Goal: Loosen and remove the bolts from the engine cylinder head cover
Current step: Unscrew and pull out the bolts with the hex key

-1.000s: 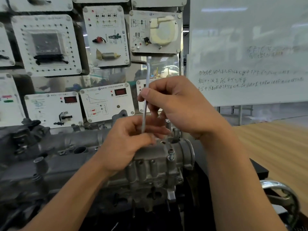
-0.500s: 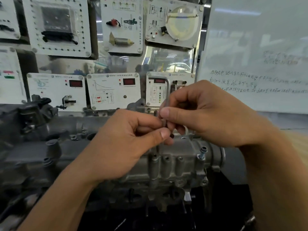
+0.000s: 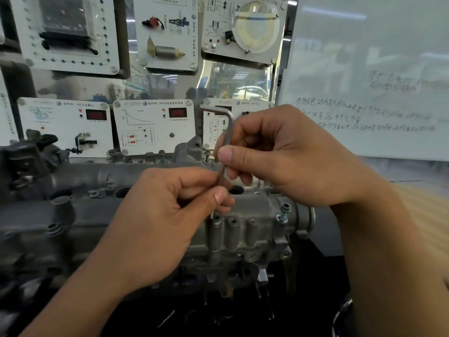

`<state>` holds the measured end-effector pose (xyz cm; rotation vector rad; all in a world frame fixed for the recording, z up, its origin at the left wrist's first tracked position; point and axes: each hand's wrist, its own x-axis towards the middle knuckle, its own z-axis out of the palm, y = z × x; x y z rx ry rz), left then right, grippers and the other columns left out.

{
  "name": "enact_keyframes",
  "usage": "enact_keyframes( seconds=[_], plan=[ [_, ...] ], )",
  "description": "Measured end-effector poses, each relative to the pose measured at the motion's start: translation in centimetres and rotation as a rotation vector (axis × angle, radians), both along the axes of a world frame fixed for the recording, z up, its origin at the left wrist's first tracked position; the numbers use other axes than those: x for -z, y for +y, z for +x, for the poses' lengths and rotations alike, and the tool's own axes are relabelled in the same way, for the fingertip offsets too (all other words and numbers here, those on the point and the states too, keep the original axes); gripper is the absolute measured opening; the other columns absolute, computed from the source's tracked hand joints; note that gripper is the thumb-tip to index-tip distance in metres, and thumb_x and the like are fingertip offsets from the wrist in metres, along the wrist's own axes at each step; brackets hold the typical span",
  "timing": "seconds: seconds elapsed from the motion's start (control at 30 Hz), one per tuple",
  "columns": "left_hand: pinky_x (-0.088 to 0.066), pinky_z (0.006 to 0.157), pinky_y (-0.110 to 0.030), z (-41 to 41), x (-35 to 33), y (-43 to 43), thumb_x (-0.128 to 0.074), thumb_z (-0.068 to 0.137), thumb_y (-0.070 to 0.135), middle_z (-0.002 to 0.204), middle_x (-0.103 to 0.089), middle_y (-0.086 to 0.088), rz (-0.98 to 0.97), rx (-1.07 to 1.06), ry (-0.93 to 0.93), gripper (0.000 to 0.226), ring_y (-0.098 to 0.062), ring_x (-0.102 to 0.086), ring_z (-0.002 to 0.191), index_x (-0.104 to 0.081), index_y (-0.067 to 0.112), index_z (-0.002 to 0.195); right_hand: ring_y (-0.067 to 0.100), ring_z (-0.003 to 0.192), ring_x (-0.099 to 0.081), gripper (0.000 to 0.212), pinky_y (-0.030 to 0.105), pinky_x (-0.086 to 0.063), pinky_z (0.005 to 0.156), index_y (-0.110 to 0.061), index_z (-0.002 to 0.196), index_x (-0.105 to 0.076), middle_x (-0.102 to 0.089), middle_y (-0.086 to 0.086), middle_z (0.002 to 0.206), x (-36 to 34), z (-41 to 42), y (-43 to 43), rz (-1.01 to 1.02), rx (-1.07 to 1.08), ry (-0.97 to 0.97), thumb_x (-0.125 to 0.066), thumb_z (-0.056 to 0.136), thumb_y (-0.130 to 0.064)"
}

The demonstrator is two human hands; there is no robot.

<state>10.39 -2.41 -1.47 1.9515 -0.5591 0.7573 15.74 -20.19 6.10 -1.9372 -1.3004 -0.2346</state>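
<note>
While the hex key [image 3: 228, 135] is standing nearly upright over the front edge of the cylinder head cover [image 3: 257, 207], both hands are clamping on its long shaft. The left hand [image 3: 165, 220] is pinching it low down between thumb and forefinger. The right hand [image 3: 298, 161] is pinching it higher up, just below the bend, with the short arm pointing off to the left at the top. The two hands are sitting close together along the tool. The key's lower tip is reaching down to the near bolt [image 3: 215, 218], which is sitting in a boss on the cover's front edge; whether the tip is fully seated I cannot tell, as the left fingers are hiding most of it. From where I am standing, this is looking like the spinning-out stage, with the long end down for twirling rather than levering. A corner bolt [image 3: 283, 212] at the right end is standing proud of its hole, and a rear bolt [image 3: 207, 154] on the far edge is standing raised too. The next move is calling for light finger turns, holding the key in line with the bolt so the tip is not slipping out, then lifting the bolt clear
</note>
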Motion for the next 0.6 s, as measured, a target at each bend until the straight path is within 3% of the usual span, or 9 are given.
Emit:
enact_keyframes(
  seconds=[0.1, 0.27, 0.4, 0.5, 0.6],
  plan=[
    [-0.053, 0.082, -0.011, 0.2, 0.0, -0.5, -0.063, 0.085, 0.028, 0.08, -0.077, 0.016, -0.067, 0.021, 0.017, 0.015, -0.003, -0.074, 0.078, -0.074, 0.036, 0.091, 0.012, 0.058, -0.061, 0.019, 0.026, -0.049, 0.058, -0.009, 0.078, -0.068, -0.068, 0.002, 0.067, -0.2, -0.1, 0.0, 0.028, 0.022, -0.023, -0.064, 0.097, -0.009],
    [-0.05, 0.078, -0.006, -0.1, 0.6, -0.4, -0.064, 0.084, 0.033, 0.079, -0.076, 0.02, -0.06, -0.01, 0.01, 0.015, 0.001, -0.073, 0.078, -0.075, 0.038, 0.092, 0.038, 0.062, -0.059, 0.009, 0.047, -0.052, 0.057, -0.005, 0.088, -0.071, -0.066, 0.018, 0.07, -0.2, -0.3, 0.6, 0.098, 0.017, -0.056, -0.068, 0.094, -0.011],
    [-0.052, 0.075, -0.008, 0.2, 0.7, -0.6, -0.063, 0.082, 0.035, 0.078, -0.076, 0.019, -0.098, -0.032, 0.012, 0.013, 0.0, -0.074, 0.076, -0.075, 0.036, 0.088, 0.02, 0.06, -0.056, 0.011, 0.032, -0.051, 0.06, -0.01, 0.099, -0.072, -0.062, 0.001, 0.069, -0.2, -0.2, 0.8, 0.296, -0.001, -0.072, -0.072, 0.089, -0.005],
    [-0.053, 0.07, -0.009, 0.5, 0.8, -0.8, -0.064, 0.082, 0.034, 0.077, -0.076, 0.016, -0.13, -0.042, 0.0, 0.011, -0.003, -0.074, 0.073, -0.073, 0.034, 0.088, 0.041, 0.063, -0.055, 0.016, 0.046, -0.05, 0.057, -0.014, 0.099, -0.073, -0.066, 0.001, 0.074, -0.3, 0.0, 0.8, 0.388, 0.017, -0.117, -0.071, 0.089, -0.002],
    [-0.054, 0.072, -0.01, 0.6, 0.9, -0.8, -0.068, 0.086, 0.025, 0.075, -0.076, 0.014, -0.14, -0.063, 0.008, 0.011, -0.005, -0.074, 0.072, -0.074, 0.034, 0.085, 0.045, 0.063, -0.053, 0.017, 0.049, -0.047, 0.053, -0.014, 0.099, -0.075, -0.071, 0.002, 0.08, -0.3, -0.1, 1.0, 0.406, 0.04, -0.144, -0.07, 0.089, -0.001]
  ],
)
